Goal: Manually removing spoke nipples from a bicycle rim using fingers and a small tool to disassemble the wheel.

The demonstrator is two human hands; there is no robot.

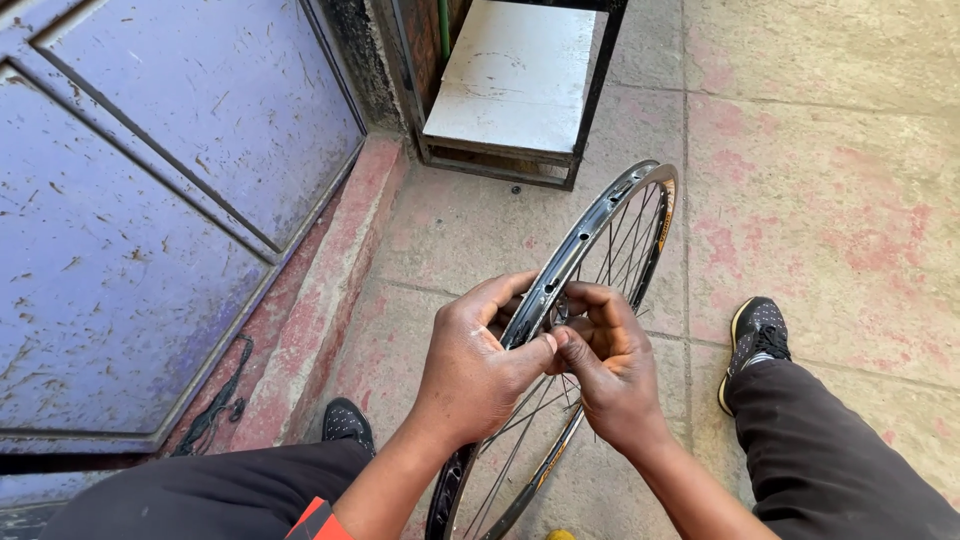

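One bicycle wheel rim, two hands (left hand, right hand), two black shoes, one white stand, one blue door.

**Street-side repair spot by a doorway**

An outdoor work spot on worn, pink-stained concrete paving, beside a scuffed purple metal door. A bare spoked bicycle rim stands on the ground near a rough metal-framed stand.

Bright daylight — sharp, soft shadows
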